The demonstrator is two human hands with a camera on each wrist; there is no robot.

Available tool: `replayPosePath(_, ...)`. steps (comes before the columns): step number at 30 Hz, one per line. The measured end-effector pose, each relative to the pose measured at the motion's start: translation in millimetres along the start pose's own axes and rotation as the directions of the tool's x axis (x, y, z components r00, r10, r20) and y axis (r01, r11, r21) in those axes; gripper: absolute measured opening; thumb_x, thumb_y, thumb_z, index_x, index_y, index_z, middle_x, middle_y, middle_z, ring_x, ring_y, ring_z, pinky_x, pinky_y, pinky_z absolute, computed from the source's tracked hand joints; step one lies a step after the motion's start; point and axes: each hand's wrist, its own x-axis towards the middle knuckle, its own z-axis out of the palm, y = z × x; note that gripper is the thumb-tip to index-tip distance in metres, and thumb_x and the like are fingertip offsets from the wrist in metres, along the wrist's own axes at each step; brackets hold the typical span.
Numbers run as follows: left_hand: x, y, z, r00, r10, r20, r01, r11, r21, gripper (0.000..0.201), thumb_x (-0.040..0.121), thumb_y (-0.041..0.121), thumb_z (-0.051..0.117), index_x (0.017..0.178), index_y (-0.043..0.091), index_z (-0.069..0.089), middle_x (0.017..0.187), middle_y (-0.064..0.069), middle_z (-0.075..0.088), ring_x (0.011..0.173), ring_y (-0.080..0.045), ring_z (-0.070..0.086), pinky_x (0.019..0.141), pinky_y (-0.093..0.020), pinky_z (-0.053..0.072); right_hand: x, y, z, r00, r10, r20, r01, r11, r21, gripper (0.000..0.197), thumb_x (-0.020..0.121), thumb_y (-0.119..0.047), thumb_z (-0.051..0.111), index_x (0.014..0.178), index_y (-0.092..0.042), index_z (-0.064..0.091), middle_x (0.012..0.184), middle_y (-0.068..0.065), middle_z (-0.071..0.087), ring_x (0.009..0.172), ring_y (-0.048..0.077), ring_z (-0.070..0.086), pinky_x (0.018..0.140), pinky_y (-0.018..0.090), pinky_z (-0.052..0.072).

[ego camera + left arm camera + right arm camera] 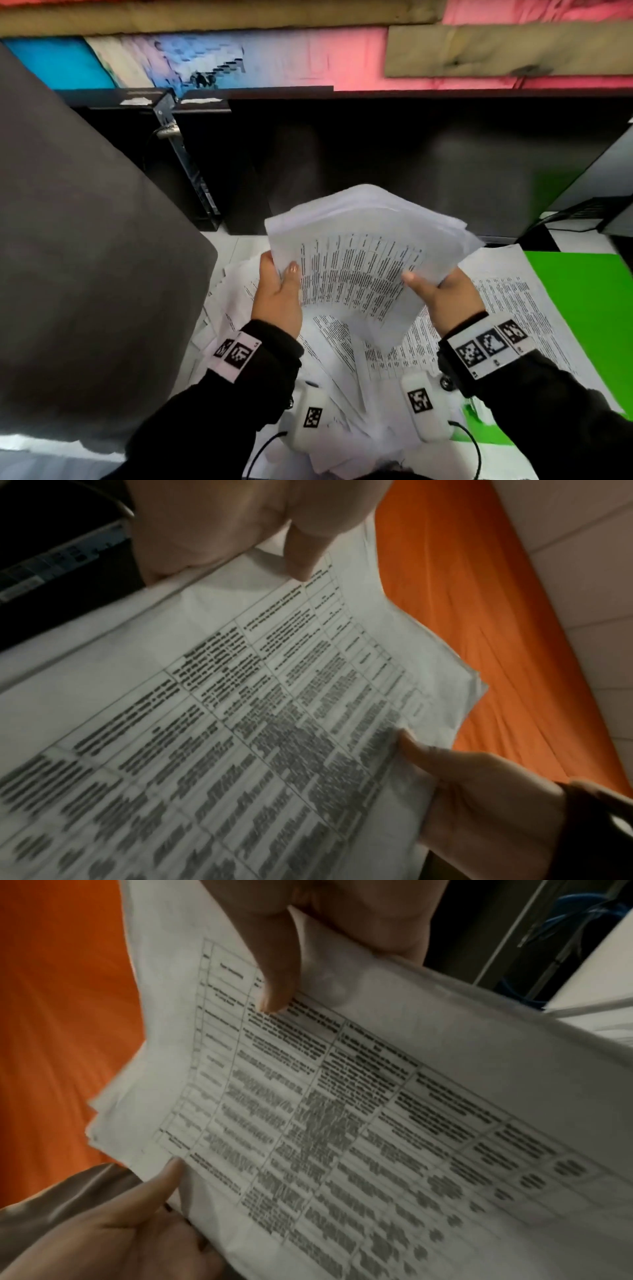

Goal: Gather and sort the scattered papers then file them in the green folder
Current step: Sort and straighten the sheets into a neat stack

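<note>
Both hands hold a stack of printed papers (359, 260) up above the table, its top sheet showing a table of text. My left hand (279, 291) grips the stack's left edge with the thumb on top. My right hand (438, 294) grips the right edge the same way. The left wrist view has the left thumb (303, 564) pressing the sheet (274, 696), and the right wrist view has the right thumb (277, 988) on the sheet (377, 1096). More loose papers (342, 346) lie scattered on the table underneath. The green folder (582, 308) lies flat at the right, partly covered by sheets.
A large grey cloth (85, 257) fills the left side. Black computer cases (376, 154) stand along the back of the table. A white unit with cables (616, 164) sits at the far right. Thin black cables (476, 452) run near the front edge.
</note>
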Motion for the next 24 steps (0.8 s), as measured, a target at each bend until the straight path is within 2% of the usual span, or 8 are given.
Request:
replayPosePath(4, 6.4, 12.1, -8.2, 0.999, 0.038, -0.010, -0.039, 0.996, -0.084, 0.029, 0.096, 0.013, 0.044, 0.095, 0.042, 0.044, 0.094, 0.026, 0.058, 0.076, 0.025, 0.057, 0.064, 0.003, 0.043, 2.1, -10.3, -3.6, 0.999, -0.015, 0.051, 0.012, 0.998, 0.057, 0.019, 0.077, -0.016, 0.069, 0.093, -0.026, 0.066, 0.075, -0.020, 0.072, 0.073, -0.012, 0.065, 0.068, 0.013, 0.048)
replayPosePath(7, 8.6, 8.8, -13.5, 0.999, 0.003, 0.035, -0.001, 0.998, -0.058, 0.029, 0.094, 0.018, 0.049, 0.118, 0.033, 0.047, 0.116, 0.014, 0.062, 0.107, 0.003, 0.059, 0.097, -0.022, 0.045, 1.0, -10.6, -4.2, 0.996, 0.000, 0.084, -0.008, 0.995, 0.096, 0.030, 0.066, -0.016, 0.076, 0.093, -0.024, 0.066, 0.074, -0.018, 0.073, 0.073, -0.006, 0.067, 0.067, 0.012, 0.050)
replayPosePath(8, 7.1, 7.4, -12.4, 0.999, -0.008, 0.050, 0.010, 0.999, -0.052, 0.030, 0.094, 0.016, 0.048, 0.117, 0.036, 0.048, 0.116, 0.015, 0.062, 0.110, -0.002, 0.058, 0.100, -0.027, 0.042, 0.0, -10.9, -2.3, 0.997, 0.006, 0.079, -0.011, 0.998, 0.065, 0.032, 0.067, -0.016, 0.076, 0.097, -0.021, 0.065, 0.071, -0.015, 0.071, 0.071, -0.005, 0.065, 0.063, 0.010, 0.048)
replayPosePath(10, 4.5, 5.4, -8.4, 0.999, -0.005, 0.046, 0.008, 0.998, -0.060, 0.034, 0.096, 0.013, 0.043, 0.103, 0.046, 0.049, 0.106, 0.022, 0.061, 0.102, 0.003, 0.057, 0.093, -0.023, 0.043, -1.7, -13.6, 2.1, 0.999, 0.009, 0.050, -0.008, 1.000, -0.012, 0.028, 0.076, -0.018, 0.071, 0.103, -0.017, 0.062, 0.075, -0.019, 0.062, 0.070, -0.007, 0.056, 0.057, 0.008, 0.041)
replayPosePath(12, 2.1, 9.7, -3.5, 1.000, 0.024, 0.014, -0.023, 0.995, -0.094, 0.032, 0.098, 0.016, 0.040, 0.107, 0.046, 0.047, 0.104, 0.024, 0.059, 0.097, 0.007, 0.056, 0.079, -0.010, 0.043, -2.5, -18.1, 4.8, 1.000, -0.002, 0.020, 0.002, 1.000, -0.010, 0.021, 0.082, -0.018, 0.066, 0.103, -0.015, 0.062, 0.075, -0.020, 0.058, 0.065, -0.012, 0.052, 0.050, 0.002, 0.040)
replayPosePath(16, -2.9, 18.2, 0.9, 0.991, 0.126, -0.054, -0.133, 0.981, -0.142, 0.029, 0.098, 0.013, 0.039, 0.095, 0.041, 0.045, 0.094, 0.027, 0.058, 0.081, 0.022, 0.058, 0.063, 0.004, 0.042, -1.9, -27.6, 4.3, 0.998, -0.058, -0.022, 0.059, 0.995, 0.083, 0.020, 0.076, -0.014, 0.071, 0.095, -0.017, 0.065, 0.077, -0.017, 0.063, 0.057, -0.021, 0.058, 0.049, -0.005, 0.040)
replayPosePath(20, -7.6, 6.5, 1.8, 0.993, 0.100, -0.064, -0.106, 0.991, -0.085, 0.027, 0.097, 0.017, 0.042, 0.097, 0.044, 0.040, 0.109, 0.014, 0.059, 0.099, 0.003, 0.059, 0.076, -0.012, 0.051, -1.7, -22.6, 9.1, 0.999, -0.005, 0.045, 0.002, 0.998, 0.069, 0.034, 0.068, -0.019, 0.078, 0.101, -0.017, 0.067, 0.084, -0.011, 0.068, 0.063, -0.016, 0.062, 0.050, -0.002, 0.043)
replayPosePath(24, -7.4, 1.2, 1.9, 0.995, 0.087, -0.054, -0.091, 0.994, -0.066, 0.028, 0.097, 0.020, 0.041, 0.095, 0.047, 0.041, 0.112, 0.012, 0.058, 0.103, -0.002, 0.057, 0.065, -0.005, 0.048, -0.2, -25.6, 10.5, 1.000, -0.003, 0.011, 0.002, 0.997, 0.083, 0.021, 0.071, -0.020, 0.076, 0.090, -0.024, 0.067, 0.077, -0.016, 0.066, 0.059, -0.018, 0.060, 0.051, -0.002, 0.044)
